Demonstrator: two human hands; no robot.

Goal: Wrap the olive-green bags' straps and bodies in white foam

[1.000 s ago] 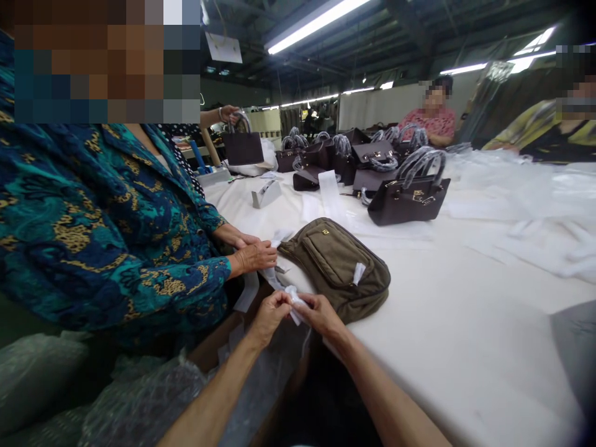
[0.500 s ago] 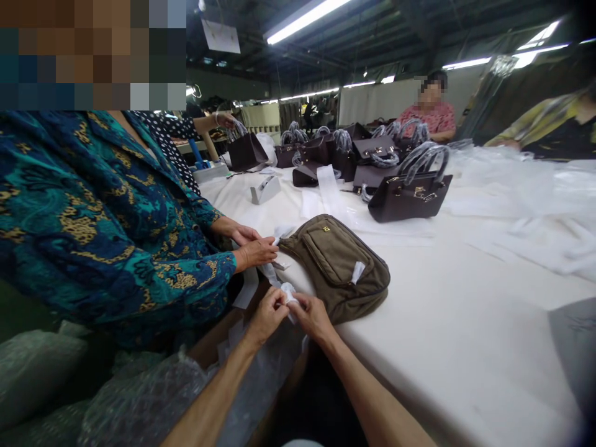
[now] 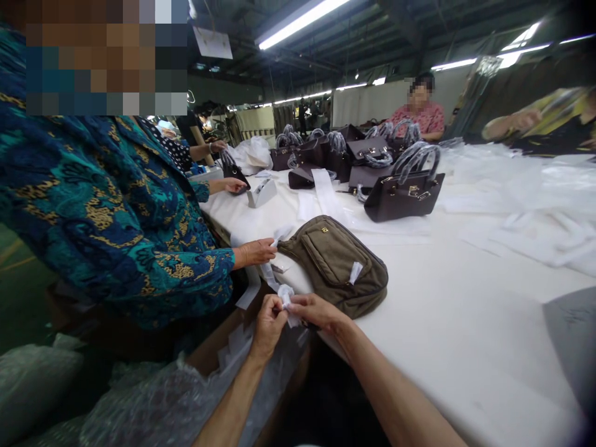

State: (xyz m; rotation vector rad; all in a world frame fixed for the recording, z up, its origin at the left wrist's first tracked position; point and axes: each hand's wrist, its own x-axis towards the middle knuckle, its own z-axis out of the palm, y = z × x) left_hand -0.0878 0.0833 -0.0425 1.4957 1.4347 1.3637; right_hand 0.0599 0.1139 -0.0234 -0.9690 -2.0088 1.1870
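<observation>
Beside 1 olive bag (image 3: pixel 333 264), left hand (image 3: pixel 269 324) and right hand (image 3: pixel 319 311) pinch 1 white wrapping (image 3: pixel 285 294), each grip closed.

readable text: none | yellow emblem (image 3: pixel 325 230) on olive bag (image 3: pixel 339 266): too small | hanging sign (image 3: pixel 213 43): illegible

OK so your left-hand grip (image 3: pixel 270 324) and right-hand grip (image 3: pixel 317 310) both pinch white wrap (image 3: pixel 285 293) just beside that olive-brown bag (image 3: pixel 338 264) lying on the desk (image 3: pixel 451 323).

Co-wkr's far hand (image 3: pixel 235 185) — now nr grey block (image 3: pixel 262 194).
</observation>
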